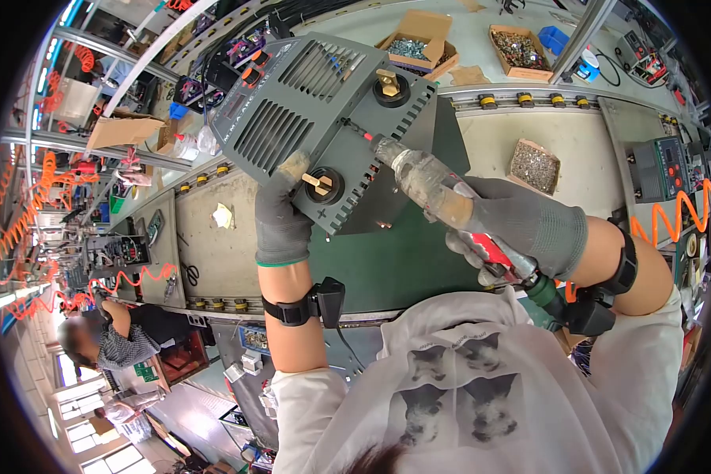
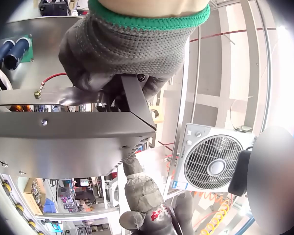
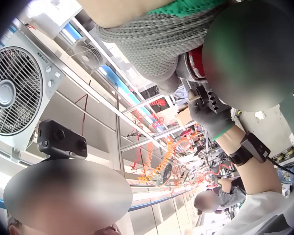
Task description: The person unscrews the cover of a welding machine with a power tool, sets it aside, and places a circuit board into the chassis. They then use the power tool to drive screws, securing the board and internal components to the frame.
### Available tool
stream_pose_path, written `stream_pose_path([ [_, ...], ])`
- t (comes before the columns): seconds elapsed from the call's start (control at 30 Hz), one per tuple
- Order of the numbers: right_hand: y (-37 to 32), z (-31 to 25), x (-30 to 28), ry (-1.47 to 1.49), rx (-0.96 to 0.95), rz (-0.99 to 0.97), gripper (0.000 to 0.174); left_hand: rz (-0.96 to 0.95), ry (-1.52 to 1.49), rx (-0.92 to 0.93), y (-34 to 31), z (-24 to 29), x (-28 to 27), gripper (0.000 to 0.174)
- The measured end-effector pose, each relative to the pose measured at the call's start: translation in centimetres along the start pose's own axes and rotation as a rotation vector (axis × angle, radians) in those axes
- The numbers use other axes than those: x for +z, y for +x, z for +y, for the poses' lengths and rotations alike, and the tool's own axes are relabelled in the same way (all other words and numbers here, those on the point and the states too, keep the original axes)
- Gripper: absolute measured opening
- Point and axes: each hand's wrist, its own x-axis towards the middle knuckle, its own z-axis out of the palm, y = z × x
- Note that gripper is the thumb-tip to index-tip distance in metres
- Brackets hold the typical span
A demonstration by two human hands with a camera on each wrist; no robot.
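The left hand (image 1: 284, 217), gloved, is curled about the edge of a grey metal housing (image 1: 324, 133), its thumb beside the lower brass terminal (image 1: 320, 186). The right hand (image 1: 521, 225), likewise gloved, has its fingers closed round a tape-wrapped power driver (image 1: 433, 188), whose bit (image 1: 357, 129) appears to meet the panel between this and the upper terminal (image 1: 389, 82). The housing is held tilted over the green work surface (image 1: 395, 272). Because one hand appears to steady it, driving torque could twist the case; a bit entering askew could slip, scoring the paint or striking the steadying hand. In the left wrist view, a red lead (image 2: 54, 76) lies near the left fingers and could be snagged by a shifting grip. Writing: letters on the front panel seem to begin "MMA", the remainder being uncertain; "+" stands beside the lower terminal. Lettering on the white shirt (image 1: 442, 379) is too small to read.
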Motion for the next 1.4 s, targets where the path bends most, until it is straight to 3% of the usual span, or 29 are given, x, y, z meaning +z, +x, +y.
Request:
stream_pose_path([
  [0.17,-0.2,-0.4,0.3,-0.058,-0.045,-0.019,0.038,-0.041,0.006,-0.056,0.2,0.1,-0.6,0.029],
  [0.37,0.2,-0.1,0.6,-0.088,0.004,0.050,0.037,-0.037,-0.041,0.002,0.7,-0.7,-1.5,0.030],
  [0.57,0.6,0.7,-0.6,0.077,-0.042,-0.059,0.041,-0.110,-0.064,0.002,0.9,-1.0,-2.1,0.029],
  [0.93,-1.7,-2.9,1.8,-0.634,-0.041,0.288,0.036,-0.108,-0.087,-0.089,1.1,-0.7,-1.7,0.028],
  [1.1,-2.1,-3.9,2.4,-0.538,0.054,0.319,0.030,-0.155,-0.115,-0.068,1.7,-1.8,-2.9,0.027],
  [1.17,-2.2,-3.8,2.0,-0.464,0.054,0.303,0.028,-0.326,0.104,0.109,2.2,-2.7,-4.0,0.027],
  [1.2,-2.3,-3.8,1.9,-0.474,0.086,0.307,0.028,-0.326,0.099,0.112,2.3,-2.5,-4.2,0.027],
  [1.27,-2.3,-3.9,2.1,-0.488,0.119,0.314,0.028,-0.272,-0.013,-0.204,2.8,-2.0,-4.3,0.027],
  [1.4,-2.6,-4.3,3.0,-0.560,0.091,0.359,0.038,-0.342,-0.133,-0.150,3.5,-2.7,-5.1,0.022],
])
